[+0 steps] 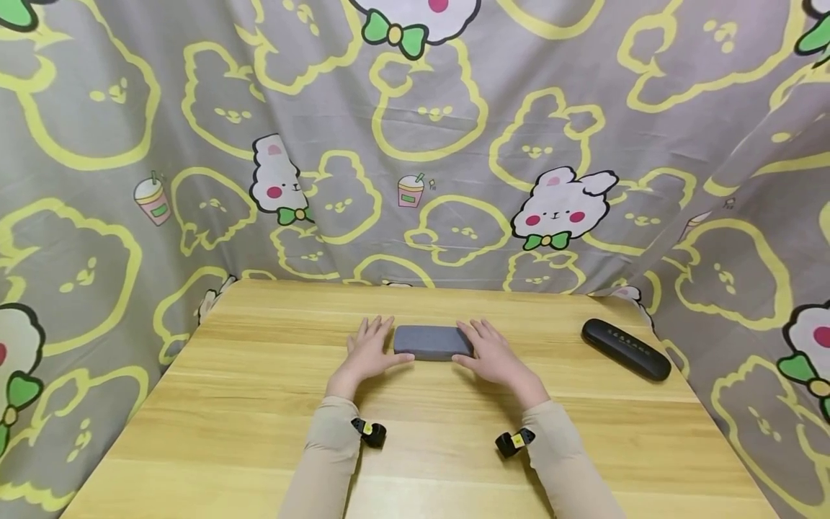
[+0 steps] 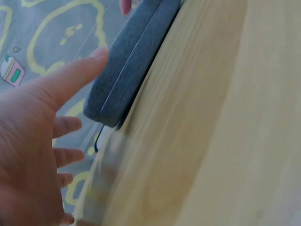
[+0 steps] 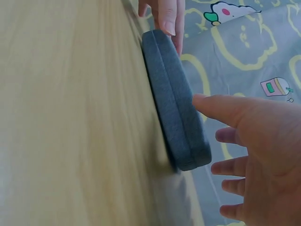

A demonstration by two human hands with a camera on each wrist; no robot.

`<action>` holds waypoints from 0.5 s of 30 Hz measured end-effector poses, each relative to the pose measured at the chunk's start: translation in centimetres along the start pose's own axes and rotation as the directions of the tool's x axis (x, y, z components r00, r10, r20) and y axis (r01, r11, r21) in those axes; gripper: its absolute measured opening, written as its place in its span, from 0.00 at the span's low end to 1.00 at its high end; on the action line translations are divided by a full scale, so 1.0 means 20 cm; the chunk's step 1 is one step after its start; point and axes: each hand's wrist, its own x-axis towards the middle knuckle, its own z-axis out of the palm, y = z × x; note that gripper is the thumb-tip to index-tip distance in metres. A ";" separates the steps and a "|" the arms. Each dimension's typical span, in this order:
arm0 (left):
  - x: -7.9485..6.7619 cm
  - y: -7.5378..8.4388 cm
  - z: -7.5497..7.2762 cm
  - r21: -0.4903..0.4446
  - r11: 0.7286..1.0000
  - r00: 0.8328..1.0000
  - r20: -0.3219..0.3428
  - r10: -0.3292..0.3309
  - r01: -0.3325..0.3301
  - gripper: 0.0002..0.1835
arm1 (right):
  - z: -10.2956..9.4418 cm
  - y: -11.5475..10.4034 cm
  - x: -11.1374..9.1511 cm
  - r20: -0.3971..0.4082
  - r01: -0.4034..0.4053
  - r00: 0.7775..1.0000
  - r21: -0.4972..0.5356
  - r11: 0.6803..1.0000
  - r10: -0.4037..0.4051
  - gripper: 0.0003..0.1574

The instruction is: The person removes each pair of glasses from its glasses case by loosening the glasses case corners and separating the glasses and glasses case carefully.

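Observation:
A grey-blue glasses case (image 1: 431, 342) lies closed on the wooden table (image 1: 447, 418), its long side toward me. At its left end is my left hand (image 1: 369, 353), fingers spread and fairly straight, the thumb reaching over the near corner. My right hand (image 1: 494, 355) mirrors it at the right end, thumb in front and fingers over the far edge. In the left wrist view the left thumb (image 2: 80, 73) overlaps the case (image 2: 127, 61). The right wrist view has the right thumb (image 3: 221, 107) at the case's upper edge. Whether either thumb touches it I cannot tell.
A black glasses case (image 1: 625, 349) with faint lettering lies slantwise near the table's right edge. Behind and beside the table hangs a grey curtain (image 1: 350, 108) with yellow cartoon outlines. Small black wrist cameras are strapped over both sleeves (image 1: 331, 440).

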 end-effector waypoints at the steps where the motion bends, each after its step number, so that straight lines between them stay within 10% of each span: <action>1: 0.00 0.00 0.00 0.010 1.000 1.000 0.011 -0.007 0.006 0.55 | 0.00 0.01 0.00 0.003 -0.003 1.000 0.006 1.000 0.003 0.47; 15: 0.01 -0.02 0.08 0.014 0.999 0.999 -0.013 -0.031 0.031 0.49 | 0.02 0.06 0.01 0.049 -0.024 0.999 0.063 0.998 0.021 0.48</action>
